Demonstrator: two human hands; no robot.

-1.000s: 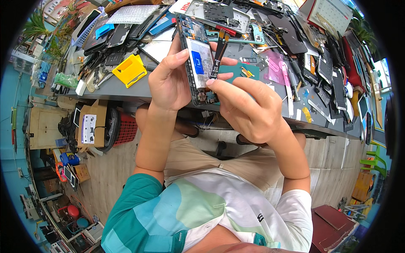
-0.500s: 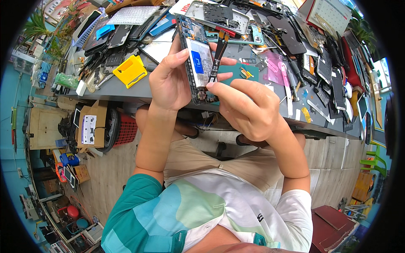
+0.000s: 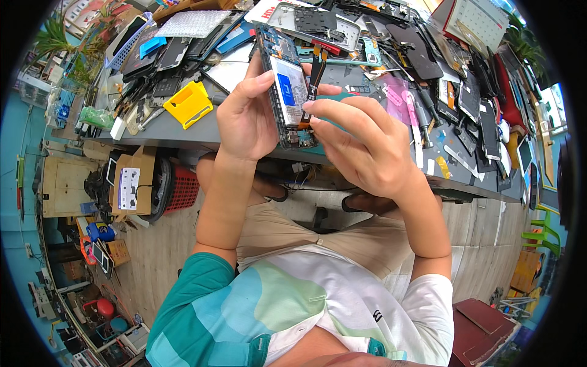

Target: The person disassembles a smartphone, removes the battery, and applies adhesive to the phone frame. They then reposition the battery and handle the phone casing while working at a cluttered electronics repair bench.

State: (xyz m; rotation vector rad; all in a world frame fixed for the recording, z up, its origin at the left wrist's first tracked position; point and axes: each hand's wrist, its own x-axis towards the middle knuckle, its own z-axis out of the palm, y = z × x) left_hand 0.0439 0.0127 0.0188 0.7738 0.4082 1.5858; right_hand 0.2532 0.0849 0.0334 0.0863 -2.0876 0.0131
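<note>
My left hand [image 3: 244, 119] grips an opened smartphone [image 3: 274, 79] upright over the desk's front edge, thumb on its left side and fingers behind it. The back cover is off, so a board shows at the top and a silvery battery [image 3: 296, 74] with a blue label in the middle. A black flex cable [image 3: 315, 73] with gold-coloured ends stands along the phone's right side. My right hand [image 3: 370, 137] pinches the cable's lower part between thumb and forefinger, close to the battery's lower right corner. Those fingertips partly hide the cable's lower end.
Phone parts and frames crowd the grey desk [image 3: 189, 136]. A yellow plastic holder [image 3: 188, 104] lies left of my hands, a pink bag [image 3: 397, 101] and screwdriver [image 3: 426, 101] to the right. A desk calendar [image 3: 477, 24] stands at the back right. A red basket [image 3: 181, 186] is below the left side.
My right hand has shifted slightly upward, its fingers straighter and higher on the flex cable. The cable's top has tilted a little left. My left hand and the phone have barely moved.
</note>
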